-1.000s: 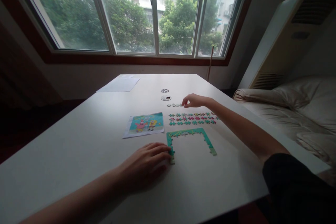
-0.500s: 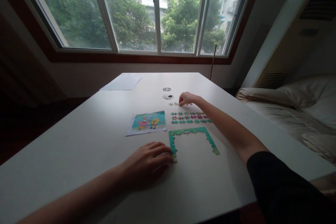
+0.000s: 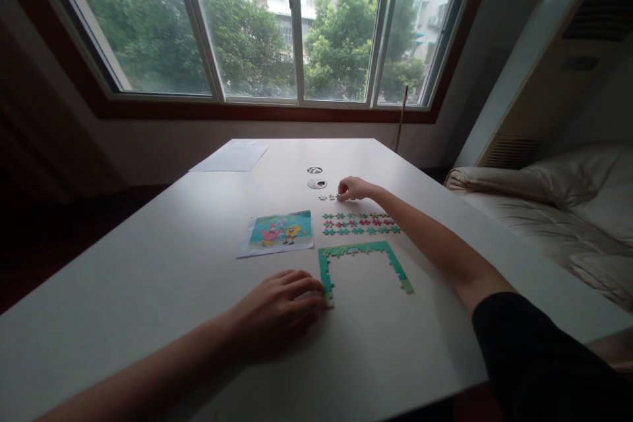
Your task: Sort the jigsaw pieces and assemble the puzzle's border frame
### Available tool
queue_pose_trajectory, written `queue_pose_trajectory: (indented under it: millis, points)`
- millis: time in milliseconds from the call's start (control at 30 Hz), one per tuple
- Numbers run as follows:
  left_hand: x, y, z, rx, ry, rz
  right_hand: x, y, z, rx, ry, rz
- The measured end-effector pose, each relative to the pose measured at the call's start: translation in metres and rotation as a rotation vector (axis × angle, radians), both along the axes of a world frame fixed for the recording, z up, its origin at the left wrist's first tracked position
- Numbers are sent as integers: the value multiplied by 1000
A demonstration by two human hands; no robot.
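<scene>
A partly built green puzzle frame (image 3: pixel 360 251) lies on the white table (image 3: pixel 163 264). My left hand (image 3: pixel 277 306) rests flat beside the frame's left arm, fingertips touching its lower end, fingers stretched out. Beyond the frame lie rows of loose coloured puzzle pieces (image 3: pixel 359 223). My right hand (image 3: pixel 352 188) reaches past them to a short row of pale pieces (image 3: pixel 327 197), fingers curled in a pinch on one of them. A cartoon reference picture (image 3: pixel 278 231) lies left of the loose pieces.
Two round cable holes (image 3: pixel 316 182) sit in the table behind the pieces. A sheet of paper (image 3: pixel 230 157) lies at the far left corner. A bed with pale bedding (image 3: pixel 558 211) stands to the right, beside a tall white unit (image 3: pixel 554 72). Windows fill the far wall.
My right hand has drawn left along the row of pale pieces and closed into a pinch there. The left hand has stayed by the frame. The view has shifted slightly.
</scene>
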State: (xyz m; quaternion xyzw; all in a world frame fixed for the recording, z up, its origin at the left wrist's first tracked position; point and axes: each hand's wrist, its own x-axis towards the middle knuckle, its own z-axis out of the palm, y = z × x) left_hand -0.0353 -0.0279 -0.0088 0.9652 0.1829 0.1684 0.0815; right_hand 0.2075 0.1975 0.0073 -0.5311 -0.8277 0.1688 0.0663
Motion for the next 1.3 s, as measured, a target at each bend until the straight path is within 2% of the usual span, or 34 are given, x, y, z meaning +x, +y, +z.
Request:
queue_pose_trajectory:
  millis: [100, 167, 267, 333, 400, 500, 633, 733, 933, 1300]
  points:
    - [0, 0, 0, -13, -20, -9, 2, -22, 2, 27, 89, 46]
    - [0, 0, -1, -31, -23, -4, 2, -47, 4, -6, 148, 105]
    - [1, 1, -3, -57, 3, 5, 2, -96, 8, -191, 312, 309]
    - [2, 1, -4, -59, 16, 7, 2, -132, 10, -220, 303, 411]
    - [2, 0, -5, -50, 11, 10, 2, -163, 10, -187, 281, 441]
    - [3, -1, -6, -41, -1, 14, 4, -191, 4, -150, 255, 455]
    - [2, -1, -7, -36, -24, 16, 14, -200, -4, -11, 242, 413]
    - [2, -1, -7, -38, -1, 18, 22, -200, -4, 52, 225, 407]
    - [2, 0, -9, -36, -4, 17, 20, -209, -4, 8, 199, 430]
    - [3, -1, -8, -39, -5, 23, 4, -216, -22, 105, 184, 433]
